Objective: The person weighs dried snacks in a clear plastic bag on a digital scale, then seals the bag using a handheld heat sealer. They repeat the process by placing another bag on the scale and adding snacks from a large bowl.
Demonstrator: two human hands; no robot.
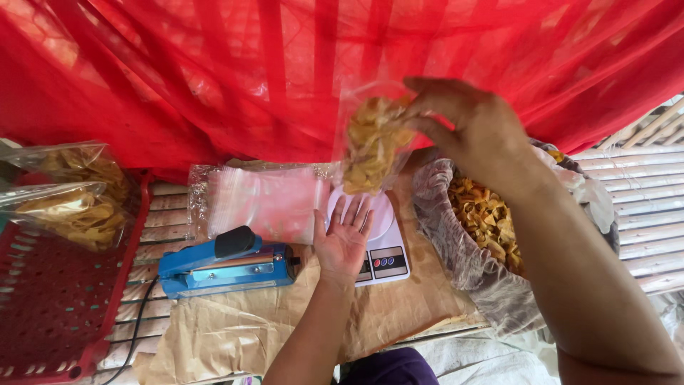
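Risk noted: the small clear plastic bag of yellow fried chips [372, 146], pinched only at its top by the right hand [467, 128] above the white digital kitchen scale [385, 246], could slip or spill. Left hand [344, 239] lies flat, palm up, empty, beneath it. Bag appears full, crinkled, unsealed.

It was a small home snack-packing stall: a scale [381, 246], blue bag sealer [228, 267] and bagged chips [71, 210] crowded a slatted bamboo bench [641, 192].
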